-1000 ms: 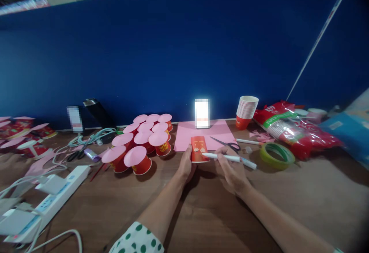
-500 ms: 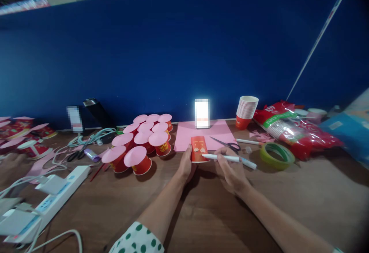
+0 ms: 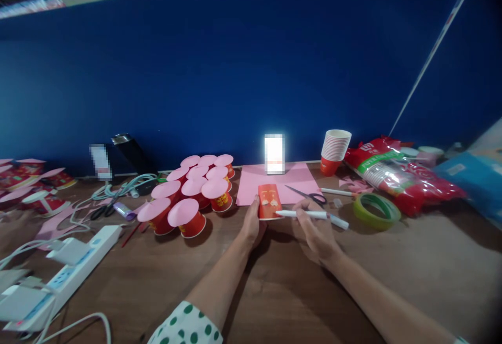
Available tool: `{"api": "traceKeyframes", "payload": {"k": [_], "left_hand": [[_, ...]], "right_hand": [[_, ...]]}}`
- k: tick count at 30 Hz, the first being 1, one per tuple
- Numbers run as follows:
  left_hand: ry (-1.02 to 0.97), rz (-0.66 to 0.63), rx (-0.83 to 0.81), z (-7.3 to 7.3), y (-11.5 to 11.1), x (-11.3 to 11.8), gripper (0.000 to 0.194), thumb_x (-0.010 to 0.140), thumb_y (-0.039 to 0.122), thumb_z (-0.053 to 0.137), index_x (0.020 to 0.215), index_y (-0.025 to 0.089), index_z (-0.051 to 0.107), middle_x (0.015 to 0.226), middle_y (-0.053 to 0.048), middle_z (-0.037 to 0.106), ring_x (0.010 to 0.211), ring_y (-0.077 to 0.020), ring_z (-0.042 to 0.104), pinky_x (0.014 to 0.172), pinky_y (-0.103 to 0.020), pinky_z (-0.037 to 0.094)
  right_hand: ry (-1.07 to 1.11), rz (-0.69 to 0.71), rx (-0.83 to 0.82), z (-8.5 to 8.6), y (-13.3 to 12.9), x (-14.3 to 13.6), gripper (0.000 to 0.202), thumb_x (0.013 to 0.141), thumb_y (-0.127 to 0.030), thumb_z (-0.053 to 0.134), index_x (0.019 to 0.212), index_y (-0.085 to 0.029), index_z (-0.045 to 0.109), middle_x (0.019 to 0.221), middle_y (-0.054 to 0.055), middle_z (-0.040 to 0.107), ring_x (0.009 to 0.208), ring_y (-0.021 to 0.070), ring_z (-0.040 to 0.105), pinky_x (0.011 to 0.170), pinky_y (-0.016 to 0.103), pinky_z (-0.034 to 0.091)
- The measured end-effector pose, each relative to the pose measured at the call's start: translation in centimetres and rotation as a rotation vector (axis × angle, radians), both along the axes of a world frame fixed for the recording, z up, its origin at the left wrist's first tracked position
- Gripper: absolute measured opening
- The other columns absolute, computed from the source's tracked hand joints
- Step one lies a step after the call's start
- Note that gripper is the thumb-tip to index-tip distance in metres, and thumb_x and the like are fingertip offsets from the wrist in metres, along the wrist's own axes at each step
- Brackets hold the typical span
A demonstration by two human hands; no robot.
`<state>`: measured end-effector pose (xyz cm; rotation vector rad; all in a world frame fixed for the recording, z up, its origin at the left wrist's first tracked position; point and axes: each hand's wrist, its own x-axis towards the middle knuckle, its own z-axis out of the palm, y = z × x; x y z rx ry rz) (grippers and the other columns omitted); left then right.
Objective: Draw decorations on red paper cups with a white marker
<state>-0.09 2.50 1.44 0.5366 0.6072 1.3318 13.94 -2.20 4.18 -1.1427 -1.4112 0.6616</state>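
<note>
My left hand (image 3: 252, 224) is closed around the left side of a red paper cup (image 3: 269, 196), which is turned upside down with its white rim toward me. In my right hand (image 3: 315, 231) is a white marker pen (image 3: 301, 214), gripped like a writing tool. Its tip is at the lower right of the cup's side, where small printed figures show. Behind the cup lies a sheet of pink paper (image 3: 251, 179). Scissors (image 3: 309, 195) rest partly on that sheet, close to my right hand. Under the marker, a white-capped pen (image 3: 339, 222) lies partly hidden.
To the left stand several red cups (image 3: 187, 224) topped with pink paper cones. A power strip (image 3: 74, 281) with cables lies nearer me. On the right are a tape roll (image 3: 377, 213), stacked paper cups (image 3: 335, 148) and a red plastic bag (image 3: 400, 176). Another person's hand (image 3: 19, 231) is far left.
The red cup has shifted slightly left and tilted a little in my left hand. The marker tip stays by its lower right side.
</note>
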Motion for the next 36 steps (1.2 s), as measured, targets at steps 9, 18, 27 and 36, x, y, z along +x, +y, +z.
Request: {"api": "traceKeyframes", "payload": {"k": [9,18,27,36], "left_hand": [[-0.009,0.009,-0.007,0.14,-0.04,0.03,0.031,0.084,0.036,0.053,0.098,0.010,0.063,0.098,-0.010,0.069,0.096,-0.0224,0.064,0.093,-0.036,0.046],[-0.023,0.006,-0.012,0.18,-0.07,0.00,0.031,0.085,0.036,0.053,0.100,0.010,0.063,0.099,-0.010,0.069,0.096,-0.0216,0.064,0.095,-0.036,0.045],[-0.023,-0.003,-0.026,0.06,-0.01,-0.08,0.033,0.085,0.037,0.053,0.102,0.010,0.063,0.099,-0.010,0.069,0.096,-0.0220,0.064,0.094,-0.036,0.046],[-0.012,0.009,-0.019,0.29,-0.12,0.02,0.032,0.084,0.037,0.054,0.097,0.010,0.064,0.094,-0.010,0.070,0.091,-0.0215,0.065,0.090,-0.034,0.048]], "right_hand": [[0.005,0.013,0.009,0.11,0.02,-0.03,0.017,0.085,-0.030,0.046,0.073,-0.020,0.054,0.058,-0.003,0.050,0.054,0.0115,0.044,0.053,0.023,0.035],[0.008,0.016,0.003,0.43,-0.07,0.00,0.018,0.083,-0.029,0.047,0.070,-0.019,0.053,0.056,-0.004,0.048,0.052,0.0108,0.044,0.050,0.022,0.034],[0.025,0.044,0.007,0.30,-0.10,-0.05,0.019,0.084,-0.030,0.047,0.070,-0.019,0.053,0.057,-0.003,0.049,0.053,0.0106,0.043,0.051,0.022,0.034],[0.004,0.057,-0.001,0.32,-0.07,-0.04,0.019,0.084,-0.030,0.047,0.071,-0.019,0.054,0.057,-0.003,0.050,0.053,0.0106,0.044,0.050,0.022,0.034]]}}
